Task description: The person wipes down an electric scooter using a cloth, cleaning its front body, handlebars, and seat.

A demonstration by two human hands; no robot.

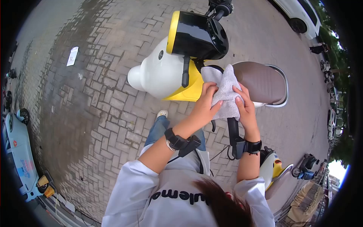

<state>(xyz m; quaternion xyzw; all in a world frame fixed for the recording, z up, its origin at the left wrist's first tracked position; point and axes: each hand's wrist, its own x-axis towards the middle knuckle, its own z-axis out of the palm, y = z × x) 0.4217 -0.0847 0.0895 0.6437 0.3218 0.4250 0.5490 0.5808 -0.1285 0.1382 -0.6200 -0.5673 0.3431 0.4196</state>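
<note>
A light grey cloth (pixel 225 92) is held between both hands, in front of the scooter's brown seat (pixel 261 81). My left hand (pixel 206 100) pinches the cloth's left side, fingers curled. On the right side of the cloth, my right hand (pixel 245 104) grips it with thumb and fingers. The cloth hides part of the yellow and white scooter (pixel 162 72) behind it. Above the hands is the scooter's glossy black and yellow front part (pixel 196 36). Black bands with small devices are on both wrists.
Brick paving (pixel 109 87) surrounds the scooter. A white paper (pixel 72 56) lies on the ground at left. A light blue vehicle (pixel 19 155) stands at far left, a white car (pixel 298 15) at top right. Another yellow and white scooter (pixel 270 168) is at lower right.
</note>
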